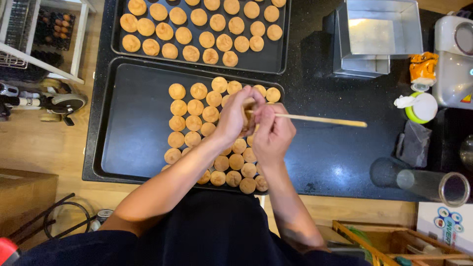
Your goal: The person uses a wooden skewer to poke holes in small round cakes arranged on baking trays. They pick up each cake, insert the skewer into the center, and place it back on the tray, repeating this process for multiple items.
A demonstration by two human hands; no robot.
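My left hand (pixel 235 114) is closed around a small round golden pastry (pixel 248 117), held just above the near baking tray (pixel 133 123). My right hand (pixel 272 132) grips a long thin wooden stick (pixel 320 119), whose near end meets the pastry while the far end points right over the black counter. Several more round pastries (pixel 194 107) lie in rows on the right half of that dark tray; its left half is bare. My forearms cover some pastries near the tray's front edge.
A second dark tray (pixel 276 61) full of pastries lies behind. Stacked square metal tins (pixel 379 29) stand at the back right, beside a white appliance (pixel 453 59), a green-lidded container (pixel 419 107), a grey cloth (pixel 413 143) and a clear jar lying down (pixel 428 183).
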